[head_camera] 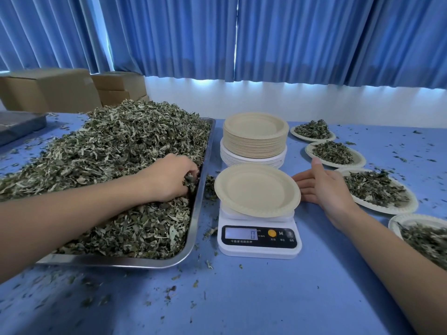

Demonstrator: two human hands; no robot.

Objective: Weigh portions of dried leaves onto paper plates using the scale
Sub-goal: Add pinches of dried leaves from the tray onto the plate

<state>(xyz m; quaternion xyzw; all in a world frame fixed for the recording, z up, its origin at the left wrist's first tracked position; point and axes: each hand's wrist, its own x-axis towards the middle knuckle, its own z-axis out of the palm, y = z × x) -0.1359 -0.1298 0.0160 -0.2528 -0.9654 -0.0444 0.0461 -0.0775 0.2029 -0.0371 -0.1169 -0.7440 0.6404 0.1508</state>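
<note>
Far left at the back, cardboard boxes (50, 90) are stacked against the blue curtains (266, 37). In front of them a big steel tray (198, 201) sits on the blue table (242, 298), heaped high with dried leaves (108, 146) that spill past its left side. The person's left hand (171, 177) is down in the heap near the tray's right wall, fingers curled shut around a clump of leaves. Crumbs of leaf lie scattered all over the tabletop. Just right of the tray stands a white digital scale (258, 240), its display reading zero, with one empty paper plate (257, 189) resting on its platform. Behind the scale is a stack of paper plates (255, 139), tan ones piled on white ones. The right hand (324, 187) rests just beside the plate's right edge, fingers straight and spread loosely, thumb up, gripping nothing; whether the fingertips actually touch the rim I cannot tell. Further right, a row of filled plates (377, 189) runs from the back wall toward the near edge, each carrying its own mound of leaves, the nearest one cut off at the frame's edge.
</note>
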